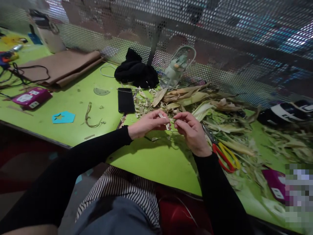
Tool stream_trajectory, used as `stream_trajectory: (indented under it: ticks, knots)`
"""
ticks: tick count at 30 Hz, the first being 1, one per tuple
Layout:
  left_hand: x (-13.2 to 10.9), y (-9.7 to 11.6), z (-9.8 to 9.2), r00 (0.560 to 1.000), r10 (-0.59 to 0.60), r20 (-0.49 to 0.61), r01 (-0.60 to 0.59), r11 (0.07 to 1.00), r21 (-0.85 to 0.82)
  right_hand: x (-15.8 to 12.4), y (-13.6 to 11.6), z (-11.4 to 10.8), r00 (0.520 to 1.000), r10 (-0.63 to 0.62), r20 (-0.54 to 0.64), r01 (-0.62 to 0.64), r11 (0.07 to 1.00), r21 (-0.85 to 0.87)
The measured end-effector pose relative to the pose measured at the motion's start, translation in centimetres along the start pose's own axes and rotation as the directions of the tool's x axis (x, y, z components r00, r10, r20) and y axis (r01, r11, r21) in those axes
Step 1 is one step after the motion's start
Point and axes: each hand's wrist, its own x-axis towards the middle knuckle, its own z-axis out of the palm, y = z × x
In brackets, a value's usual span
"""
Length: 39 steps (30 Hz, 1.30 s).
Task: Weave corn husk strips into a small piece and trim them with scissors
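Observation:
In the head view, my left hand (148,124) pinches a pale folded strip of dried corn husk (167,126) between thumb and fingers. My right hand (192,132) is close beside it, its thumb and forefinger pressed together. Whatever is in that pinch is too small to make out. Both hands hang just above the front of the green table (156,163). Behind them lies a heap of dried corn husks (188,98) with many torn scraps. Partly under my right wrist is a cutting tool with red and yellow handles (226,155).
A black phone (126,100) and black cloth (137,70) lie behind my left hand. A clear bottle (174,70) stands against the perforated metal screen (220,42). Left are a twisted fibre strand (87,116), a blue tag (63,117), a purple box (31,98) and brown paper (61,67).

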Motion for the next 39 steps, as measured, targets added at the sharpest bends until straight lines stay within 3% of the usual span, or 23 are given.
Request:
stream_trajectory:
  ticks: [11,14,21,29,32,36,39]
  knots:
    - [-0.1,-0.2,-0.2,0.997,0.08,-0.02,-0.077,0.991,0.113,-0.3,-0.1,0.7,0.996,-0.084,0.003,0.082,0.957,-0.279]
    - [-0.1,-0.2,-0.1,0.997,0.074,0.005,-0.074,0.988,0.134,-0.4,0.2,0.7,0.995,-0.101,-0.002,0.097,0.962,-0.256]
    - [-0.4,0.2,0.2,0.997,-0.059,0.04,0.058,0.998,0.032,-0.7,0.4,0.7,0.999,-0.031,-0.01,0.031,0.997,-0.073]
    - [0.0,0.1,-0.1,0.983,0.083,-0.166,-0.081,0.997,0.022,-0.7,0.1,0.5,0.994,0.009,0.108,-0.009,1.0,-0.005]
    - [0.2,-0.3,-0.2,0.992,0.047,-0.114,-0.043,0.999,0.034,-0.8,0.1,0.5,0.993,0.017,0.12,-0.021,0.999,0.031]
    - [0.1,-0.5,-0.2,0.993,-0.101,0.062,0.1,0.995,0.024,-0.5,0.1,0.0,0.999,-0.03,-0.015,0.031,0.996,0.087]
    - [0.0,-0.3,-0.2,0.989,-0.133,0.069,0.134,0.991,-0.007,0.1,0.1,-0.7,0.986,-0.06,-0.157,0.073,0.994,0.08]
